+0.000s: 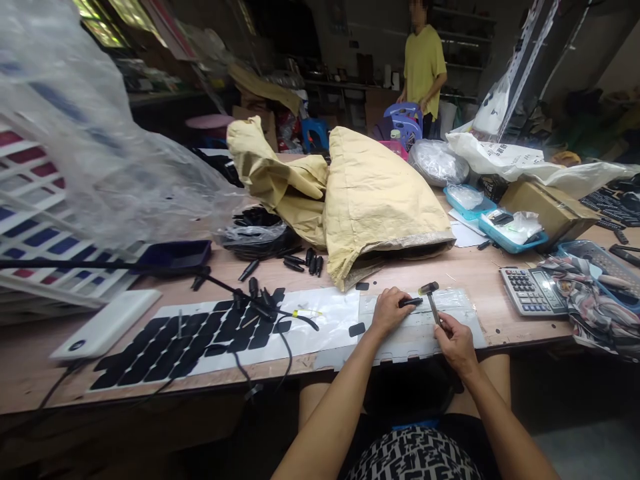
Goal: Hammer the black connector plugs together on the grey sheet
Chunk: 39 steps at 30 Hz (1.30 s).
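My left hand (389, 311) is closed on a short black tube-like piece (411, 302), which sticks out to the right of the fingers, low over a clear-covered board (450, 310). In my right hand (457, 345) is a small hammer (431, 303), gripped by its handle. The hammer's head stands up just right of the black piece, apart from it. Left of my hands lies a white sheet with rows of black rounded patches (170, 343). One loose black patch (357, 329) rests beside my left wrist.
A yellowish sack (385, 200) bulks up behind my hands. Several similar black pieces (313, 261) lie left of it. A calculator (533, 291), blue trays (513, 233) and a carton (547, 207) stand at right. A white crate (45, 220) is at left. A person in yellow (424, 67) stands beyond.
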Each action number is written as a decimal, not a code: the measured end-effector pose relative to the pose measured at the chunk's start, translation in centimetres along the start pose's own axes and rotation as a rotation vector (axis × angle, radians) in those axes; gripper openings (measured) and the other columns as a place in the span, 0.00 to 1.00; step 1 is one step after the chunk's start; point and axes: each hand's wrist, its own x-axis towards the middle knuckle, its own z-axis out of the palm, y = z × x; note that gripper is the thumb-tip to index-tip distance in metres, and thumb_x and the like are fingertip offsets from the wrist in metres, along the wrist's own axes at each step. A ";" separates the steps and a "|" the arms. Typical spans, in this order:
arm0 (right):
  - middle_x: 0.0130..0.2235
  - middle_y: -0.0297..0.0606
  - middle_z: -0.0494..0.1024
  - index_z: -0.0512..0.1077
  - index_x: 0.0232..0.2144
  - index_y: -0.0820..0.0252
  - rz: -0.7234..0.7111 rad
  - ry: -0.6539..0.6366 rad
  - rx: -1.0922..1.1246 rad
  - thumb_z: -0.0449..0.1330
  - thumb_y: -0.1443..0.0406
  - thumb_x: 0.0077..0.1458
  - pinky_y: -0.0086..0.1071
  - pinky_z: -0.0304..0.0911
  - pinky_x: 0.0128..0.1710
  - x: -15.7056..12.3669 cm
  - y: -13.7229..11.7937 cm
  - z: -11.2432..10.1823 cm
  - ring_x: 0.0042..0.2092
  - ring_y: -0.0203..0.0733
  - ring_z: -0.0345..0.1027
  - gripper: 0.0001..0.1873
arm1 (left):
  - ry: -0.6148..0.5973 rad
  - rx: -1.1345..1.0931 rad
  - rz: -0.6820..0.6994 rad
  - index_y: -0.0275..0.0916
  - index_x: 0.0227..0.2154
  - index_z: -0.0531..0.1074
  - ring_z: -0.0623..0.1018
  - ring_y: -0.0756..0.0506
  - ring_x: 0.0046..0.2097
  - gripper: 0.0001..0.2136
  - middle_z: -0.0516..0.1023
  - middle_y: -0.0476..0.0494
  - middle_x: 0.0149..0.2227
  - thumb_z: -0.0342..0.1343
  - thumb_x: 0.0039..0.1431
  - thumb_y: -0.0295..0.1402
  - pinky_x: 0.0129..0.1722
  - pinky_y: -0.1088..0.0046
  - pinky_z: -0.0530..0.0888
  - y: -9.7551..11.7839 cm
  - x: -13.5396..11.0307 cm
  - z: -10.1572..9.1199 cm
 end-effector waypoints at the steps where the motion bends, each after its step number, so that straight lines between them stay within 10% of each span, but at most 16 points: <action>1: 0.22 0.33 0.74 0.79 0.43 0.61 -0.001 -0.002 -0.020 0.60 0.59 0.53 0.31 0.64 0.27 0.0 0.1 0.0 0.24 0.40 0.66 0.18 | -0.001 0.000 -0.002 0.44 0.36 0.79 0.71 0.43 0.44 0.07 0.76 0.48 0.36 0.64 0.54 0.35 0.46 0.66 0.65 0.0 0.0 0.0; 29: 0.22 0.31 0.72 0.76 0.45 0.65 0.075 -0.100 0.233 0.59 0.58 0.55 0.30 0.64 0.28 0.7 1.3 0.9 0.25 0.38 0.65 0.20 | 0.007 -0.074 0.066 0.41 0.37 0.75 0.72 0.43 0.44 0.06 0.77 0.47 0.39 0.59 0.58 0.36 0.48 0.64 0.66 0.4 -0.2 -0.7; 35: 0.22 0.32 0.72 0.75 0.46 0.66 0.057 -0.063 0.208 0.58 0.57 0.57 0.29 0.64 0.27 0.5 1.3 1.0 0.25 0.38 0.65 0.20 | 0.139 -0.348 0.025 0.40 0.45 0.68 0.76 0.45 0.40 0.11 0.77 0.44 0.40 0.49 0.64 0.39 0.42 0.68 0.72 2.2 -6.7 0.0; 39: 0.22 0.31 0.72 0.76 0.45 0.65 0.017 -0.055 0.110 0.57 0.59 0.58 0.27 0.64 0.26 0.5 1.9 1.4 0.24 0.37 0.65 0.19 | 0.006 -0.270 0.400 0.40 0.42 0.70 0.76 0.44 0.37 0.10 0.77 0.42 0.36 0.51 0.63 0.38 0.40 0.67 0.72 3.1 -13.3 2.4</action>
